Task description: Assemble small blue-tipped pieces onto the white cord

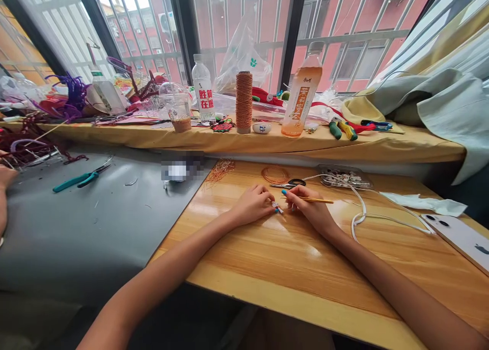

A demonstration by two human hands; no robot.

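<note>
The left hand [254, 205] grasps a small white piece with pinkish marks [278, 208] between its fingertips, just above the glossy wood-grain tabletop [244, 258]. The right hand [307, 207] is closed on a slim golden-brown stick [319, 200]; the stick's rear end extends to the right past the hand, and its front end is near the white piece. Fine detail of the piece is too small to tell.

Directly beyond the hands lie black-handled scissors [295, 183] and a coil of thin copper-coloured wire [275, 175], with a loose bundle of orange-brown strands [222, 170] to the left. Right of the scissors is a clear plastic tray [362, 176] holding small white pieces. A white cord [362, 207] loops toward a white smartphone [460, 240].

On the grey mat [126, 217] at left rest teal-handled pliers [78, 180]. On the cloth-covered ledge [153, 137] behind, a tall brown thread spool [243, 103] stands upright between two plastic bottles [203, 92].
</note>
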